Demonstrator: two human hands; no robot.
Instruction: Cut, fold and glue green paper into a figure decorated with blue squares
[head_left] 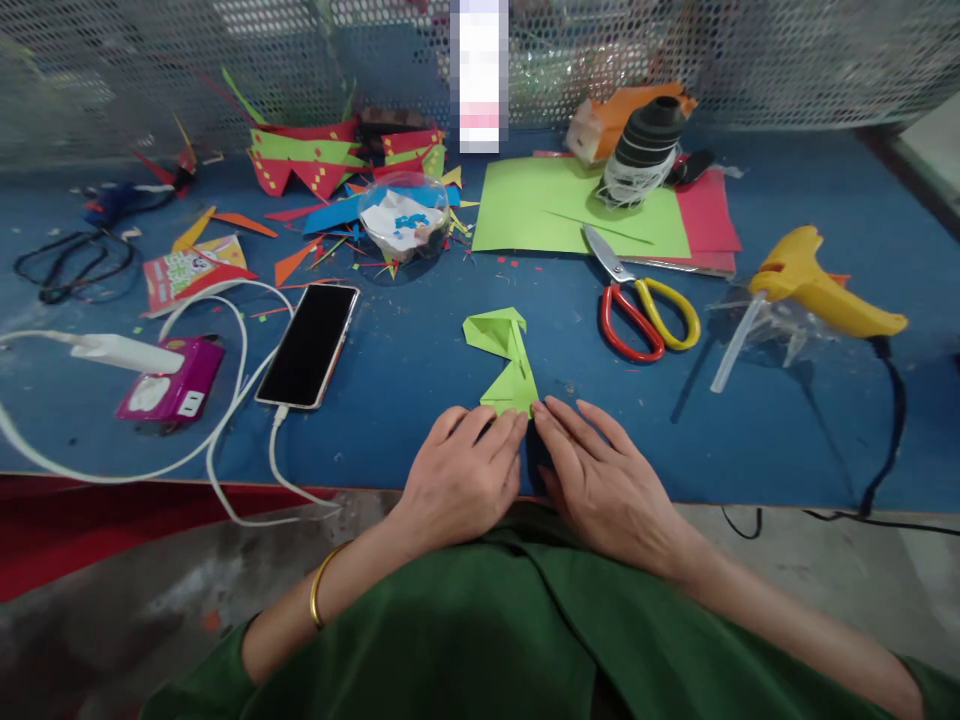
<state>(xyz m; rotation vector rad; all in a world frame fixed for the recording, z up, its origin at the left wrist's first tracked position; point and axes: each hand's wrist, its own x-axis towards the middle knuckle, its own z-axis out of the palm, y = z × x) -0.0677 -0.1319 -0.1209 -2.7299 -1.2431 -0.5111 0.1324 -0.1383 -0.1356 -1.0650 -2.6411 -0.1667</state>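
A folded piece of light green paper (517, 375) lies on the blue table in front of me, with creased flaps at its upper end and a wider fold at its lower end. My left hand (472, 465) is closed, its fingertips pressed together on the paper's lower edge. At the lower right corner, my right hand (596, 475) grips the same paper near the index fingertip; its other fingers reach forward and its thumb is partly hidden. Above and right of the paper rest scissors (637, 310) with one red and one yellow handle, touched by neither hand.
Green sheets (540, 205) lie over red ones, with a black cone of white thread (641, 150) on top. A yellow glue gun (825, 285) sits right. Left are a phone (309, 345), white cable and purple socket block (180, 380). Paper scraps surround a clear bowl (405, 225).
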